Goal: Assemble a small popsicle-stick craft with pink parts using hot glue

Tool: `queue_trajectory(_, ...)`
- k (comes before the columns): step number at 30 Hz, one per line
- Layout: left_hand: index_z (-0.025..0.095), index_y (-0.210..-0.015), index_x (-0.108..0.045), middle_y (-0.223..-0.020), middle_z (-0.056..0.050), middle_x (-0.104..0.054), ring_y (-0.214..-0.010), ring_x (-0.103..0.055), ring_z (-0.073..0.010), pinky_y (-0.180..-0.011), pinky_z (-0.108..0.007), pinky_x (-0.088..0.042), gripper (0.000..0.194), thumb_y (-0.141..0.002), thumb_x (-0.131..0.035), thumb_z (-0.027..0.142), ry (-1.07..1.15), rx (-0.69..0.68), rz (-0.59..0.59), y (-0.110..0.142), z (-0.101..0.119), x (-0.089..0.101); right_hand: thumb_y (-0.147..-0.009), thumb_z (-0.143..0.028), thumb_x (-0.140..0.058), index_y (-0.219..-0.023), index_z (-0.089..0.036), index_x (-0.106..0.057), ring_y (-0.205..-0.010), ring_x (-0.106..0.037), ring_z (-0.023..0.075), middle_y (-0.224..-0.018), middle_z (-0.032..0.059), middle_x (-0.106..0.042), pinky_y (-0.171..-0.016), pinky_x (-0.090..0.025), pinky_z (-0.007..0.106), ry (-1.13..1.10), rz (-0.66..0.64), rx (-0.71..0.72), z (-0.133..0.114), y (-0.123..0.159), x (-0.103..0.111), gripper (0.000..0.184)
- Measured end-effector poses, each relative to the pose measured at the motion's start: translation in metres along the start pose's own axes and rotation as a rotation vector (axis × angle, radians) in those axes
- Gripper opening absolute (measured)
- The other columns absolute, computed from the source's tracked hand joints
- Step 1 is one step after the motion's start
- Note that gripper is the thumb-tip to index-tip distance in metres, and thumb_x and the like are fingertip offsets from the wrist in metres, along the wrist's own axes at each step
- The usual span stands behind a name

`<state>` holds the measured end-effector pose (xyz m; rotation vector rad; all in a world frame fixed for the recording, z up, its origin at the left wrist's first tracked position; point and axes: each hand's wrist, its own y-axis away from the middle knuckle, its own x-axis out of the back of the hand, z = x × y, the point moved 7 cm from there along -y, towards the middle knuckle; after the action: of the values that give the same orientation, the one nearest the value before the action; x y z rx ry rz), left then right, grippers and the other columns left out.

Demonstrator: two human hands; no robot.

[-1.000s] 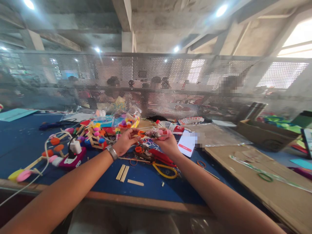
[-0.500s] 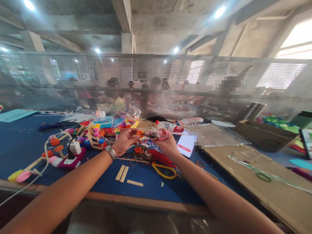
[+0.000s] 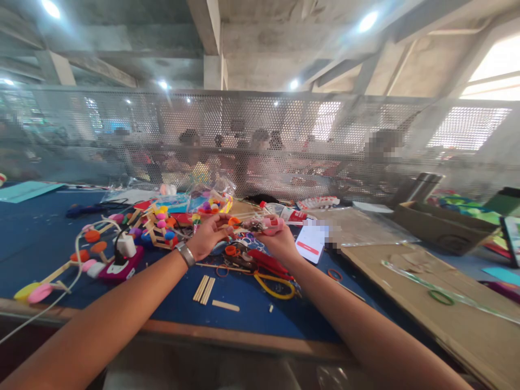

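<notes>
My left hand (image 3: 209, 235), wearing a metal watch band, is closed with thumb and fingers pinching a small orange bottle cap (image 3: 234, 222). My right hand (image 3: 280, 241) is wrapped round a pink tool that looks like a glue gun (image 3: 273, 226), with a white stick at its back. Its dark, metallic front points left, close to the orange cap; the exact contact is too small to make out. Below my hands lie red-handled pliers (image 3: 270, 264), a yellow loop (image 3: 276, 290) and another orange cap (image 3: 232, 251). Several wooden craft sticks (image 3: 204, 289) lie nearer the table edge.
Craft-stick pieces with coloured caps (image 3: 160, 227) crowd the left, beside a purple power strip (image 3: 122, 265) with a white cable. A plastic bottle (image 3: 280, 210) and a phone (image 3: 311, 241) lie beyond my right hand. Cardboard (image 3: 398, 281) and an open box (image 3: 442, 227) are at right.
Both hands keep nearly the same place and grip. The view has shifted very slightly; nothing has been let go or picked up.
</notes>
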<state>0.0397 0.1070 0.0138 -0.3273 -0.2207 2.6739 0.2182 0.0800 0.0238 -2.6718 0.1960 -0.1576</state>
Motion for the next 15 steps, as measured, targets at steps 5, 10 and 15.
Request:
queue_trajectory(5, 0.016, -0.1, -0.058, -0.093, -0.001, -0.066, -0.069, -0.066, -0.0109, -0.06, -0.02, -0.049, 0.05, -0.061, -0.086, 0.032, 0.014, -0.002, 0.002, 0.0001, 0.0007, 0.0004, -0.055, -0.027, -0.07, -0.078, -0.02, -0.058, -0.074, -0.065, 0.021, -0.077, 0.0024, -0.07, -0.071, -0.051, 0.033, 0.026, 0.031, -0.017, 0.0017, -0.0006, 0.0025, 0.026)
queue_trajectory(10, 0.017, -0.1, -0.058, -0.094, -0.002, -0.067, -0.07, -0.066, -0.0114, -0.06, -0.021, -0.049, 0.046, -0.065, -0.084, 0.03, 0.012, -0.015, -0.017, -0.0008, 0.001, 0.0007, -0.055, -0.028, -0.069, -0.078, -0.02, -0.058, -0.071, -0.063, 0.0201, -0.075, 0.0026, -0.069, -0.067, -0.05, 0.031, 0.04, 0.038, -0.029, 0.0034, -0.0008, 0.0033, 0.026)
queue_trajectory(15, 0.017, -0.101, -0.059, -0.098, -0.004, -0.069, -0.071, -0.065, -0.0112, -0.061, -0.022, -0.049, 0.044, -0.067, -0.082, 0.03, 0.011, -0.017, -0.025, -0.0015, -0.0008, 0.0015, -0.056, -0.028, -0.068, -0.079, -0.02, -0.058, -0.071, -0.063, 0.0207, -0.074, 0.0022, -0.068, -0.067, -0.05, 0.032, 0.04, 0.031, -0.025, 0.006, -0.0013, 0.0037, 0.026)
